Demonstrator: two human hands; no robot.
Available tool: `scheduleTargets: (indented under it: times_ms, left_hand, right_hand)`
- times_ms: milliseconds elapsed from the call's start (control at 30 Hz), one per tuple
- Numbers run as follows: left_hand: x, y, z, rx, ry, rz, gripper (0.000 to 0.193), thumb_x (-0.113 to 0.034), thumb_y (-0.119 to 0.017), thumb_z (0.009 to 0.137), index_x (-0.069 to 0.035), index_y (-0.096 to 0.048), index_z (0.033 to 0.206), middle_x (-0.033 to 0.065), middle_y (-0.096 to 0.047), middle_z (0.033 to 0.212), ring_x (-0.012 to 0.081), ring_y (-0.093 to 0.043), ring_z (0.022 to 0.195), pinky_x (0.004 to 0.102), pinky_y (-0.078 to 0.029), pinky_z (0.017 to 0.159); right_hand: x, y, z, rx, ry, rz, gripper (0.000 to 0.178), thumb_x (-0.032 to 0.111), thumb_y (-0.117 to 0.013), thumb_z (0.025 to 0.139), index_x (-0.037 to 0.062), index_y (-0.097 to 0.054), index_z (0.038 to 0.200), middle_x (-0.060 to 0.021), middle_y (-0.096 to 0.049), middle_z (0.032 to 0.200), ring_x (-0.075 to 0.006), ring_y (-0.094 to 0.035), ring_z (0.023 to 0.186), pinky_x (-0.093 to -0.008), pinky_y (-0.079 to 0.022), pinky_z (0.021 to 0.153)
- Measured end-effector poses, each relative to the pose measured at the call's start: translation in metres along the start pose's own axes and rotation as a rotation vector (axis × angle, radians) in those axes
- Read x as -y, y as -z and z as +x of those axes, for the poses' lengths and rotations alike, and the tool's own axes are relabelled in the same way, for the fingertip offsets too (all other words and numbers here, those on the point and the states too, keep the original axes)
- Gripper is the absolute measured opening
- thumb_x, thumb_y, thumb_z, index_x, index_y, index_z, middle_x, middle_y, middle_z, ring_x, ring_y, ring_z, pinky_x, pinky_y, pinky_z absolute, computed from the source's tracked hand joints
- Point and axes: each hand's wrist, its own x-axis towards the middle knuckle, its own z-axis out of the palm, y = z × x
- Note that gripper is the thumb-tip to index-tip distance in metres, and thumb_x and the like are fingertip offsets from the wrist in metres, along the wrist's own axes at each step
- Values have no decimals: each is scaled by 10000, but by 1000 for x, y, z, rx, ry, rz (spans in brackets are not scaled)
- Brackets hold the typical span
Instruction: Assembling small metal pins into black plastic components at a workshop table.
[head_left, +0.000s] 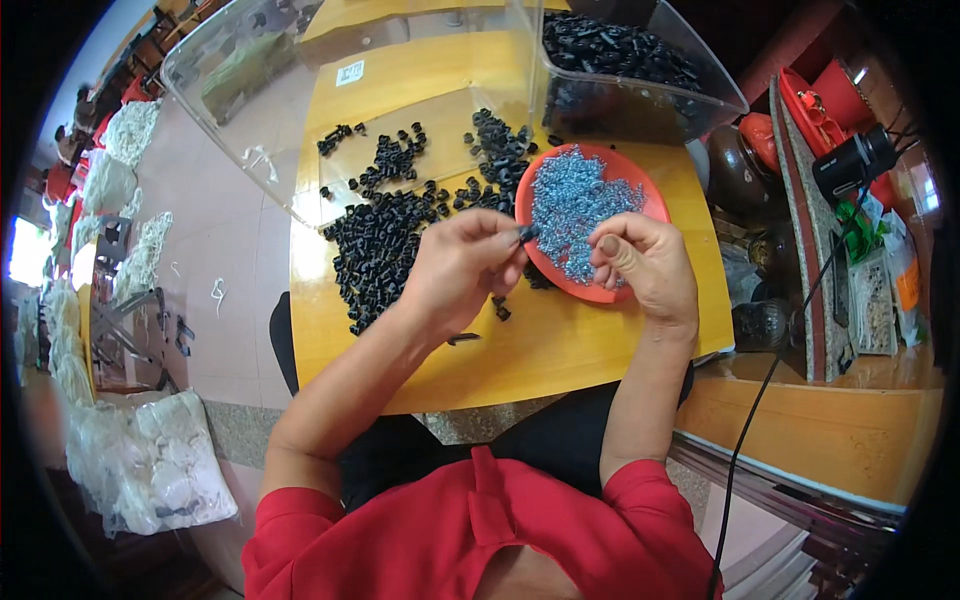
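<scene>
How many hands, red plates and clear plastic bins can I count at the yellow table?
Hands: 2 (left hand, right hand)
Red plates: 1 (the red plate under the small silvery pieces)
Clear plastic bins: 2 (left bin, right bin)
Total: 5

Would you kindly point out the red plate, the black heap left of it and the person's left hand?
Red plate (636, 170): head view, bare upper-right rim.
Black heap (375, 252): head view, middle of the heap.
Left hand (458, 262): head view, back of the hand.
</scene>
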Motion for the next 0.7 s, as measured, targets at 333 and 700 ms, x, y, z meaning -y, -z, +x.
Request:
scheduleTargets:
  times_ms: [333, 700]
  left_hand:
    - [-84, -94, 125, 126, -222, -122, 254, -117, -438, 870, 64, -378, 1038, 220, -480, 984, 260, -531, 897, 341, -492, 723]
    - [-43, 0, 30, -73, -467, 758, 175, -109, -579, 801, 51, -576, 870, 55, -590, 760, 96, -537, 663, 220, -425, 584]
  right_hand:
    - [-1, 15, -2, -65, 20, -35, 182, 177, -640, 785, 3, -588, 793, -6, -545, 629, -53, -500, 523, -177, -401, 461]
    - [-14, 1, 5, -104, 159, -752, 150, 63, -643, 690, 11, -599, 824, -116, -576, 686, -220, -557, 621, -313, -444, 585]
